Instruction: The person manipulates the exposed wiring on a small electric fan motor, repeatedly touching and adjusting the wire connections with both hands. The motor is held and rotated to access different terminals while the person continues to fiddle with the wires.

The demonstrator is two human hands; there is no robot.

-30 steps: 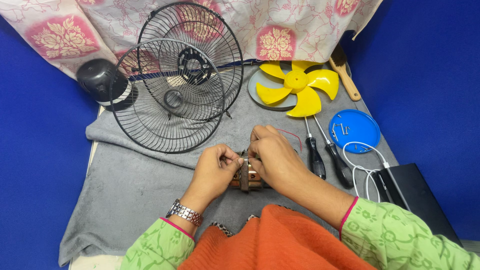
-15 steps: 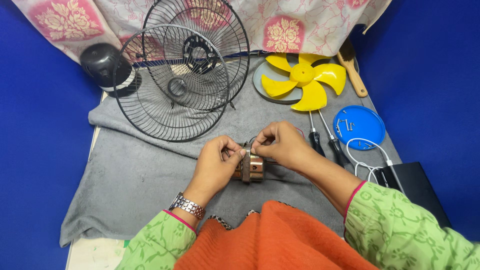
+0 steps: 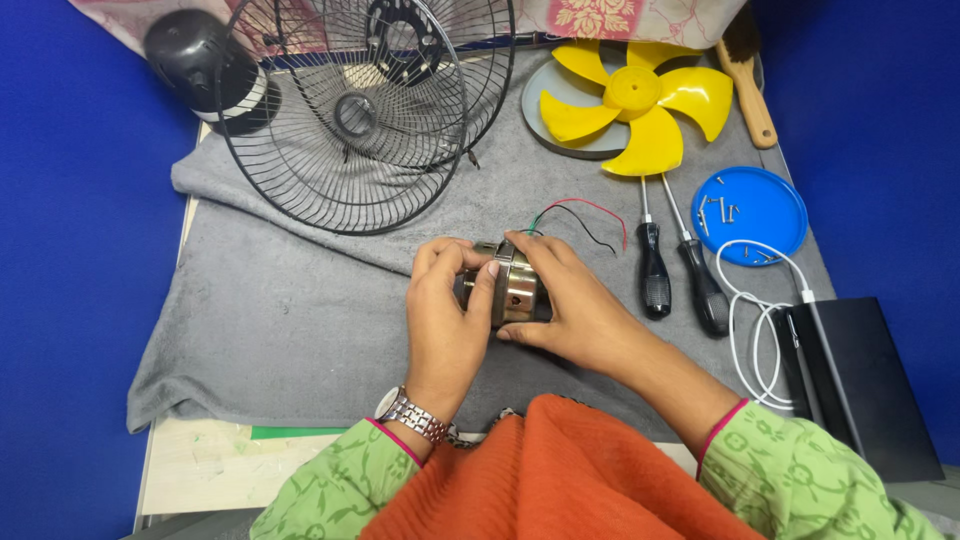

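Metal fan motor sits clasped between left hand and right hand, both grips grasping it.

Small metallic motor, hand-held, wired

From my remote seat I see a grey towel spread over the table. At its far edge lie two black wire fan guards, overlapping, with a black dome-shaped cover just left of them. To the right sits a yellow fan blade on a grey disc, beside a wooden-handled brush. Nearer, two black-handled screwdrivers lie side by side, next to a blue lid holding small screws. A white cable curls toward a black box.
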